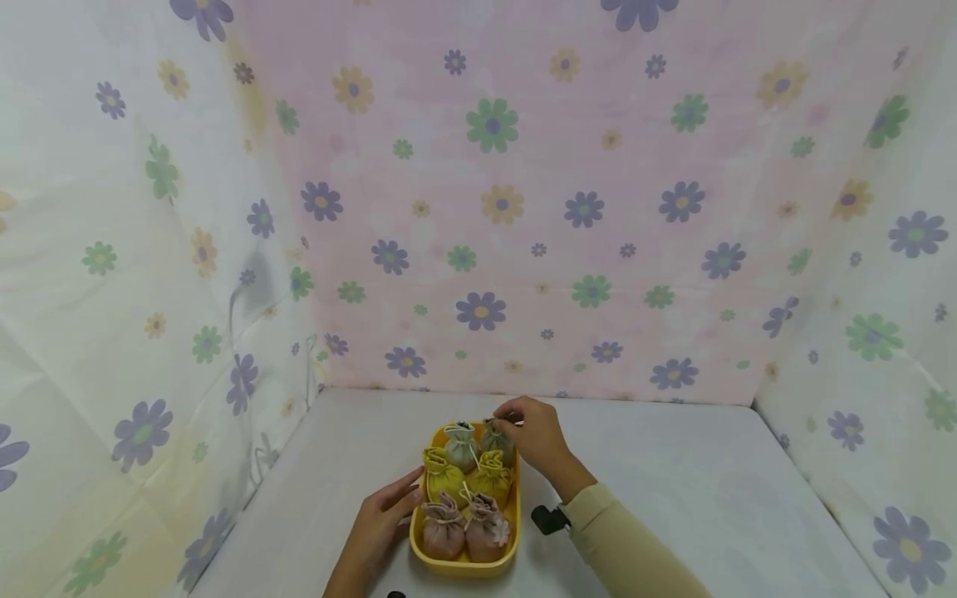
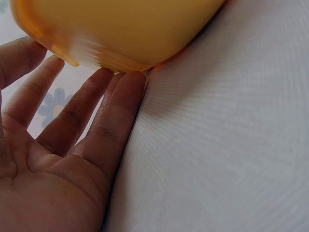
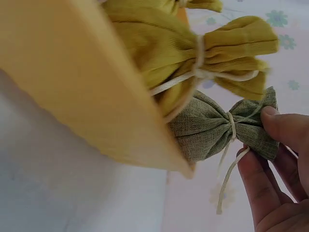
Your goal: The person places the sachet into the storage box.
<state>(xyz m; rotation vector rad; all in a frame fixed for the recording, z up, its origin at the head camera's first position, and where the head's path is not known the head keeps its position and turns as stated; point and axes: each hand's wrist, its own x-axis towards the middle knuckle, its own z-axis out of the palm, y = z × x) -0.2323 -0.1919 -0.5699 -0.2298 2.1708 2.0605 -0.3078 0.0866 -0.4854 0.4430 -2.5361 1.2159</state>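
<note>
A yellow tray [image 1: 463, 567] on the white table holds several small drawstring pouches: two pink [image 1: 444, 527], two yellow [image 1: 443, 475] and two grey-green at the far end. My right hand [image 1: 532, 432] pinches the gathered top of the far right grey-green pouch [image 3: 212, 126], which still lies in the tray [image 3: 72, 92] beside a yellow pouch [image 3: 193, 48]. My left hand [image 1: 381, 515] lies open against the tray's left side, fingertips [image 2: 125, 84] touching the tray wall [image 2: 120, 29].
Flowered cloth walls [image 1: 523, 208] close in the table on the left, back and right. A small black object [image 1: 551, 519] lies on the table just right of the tray, by my right sleeve [image 1: 628, 548].
</note>
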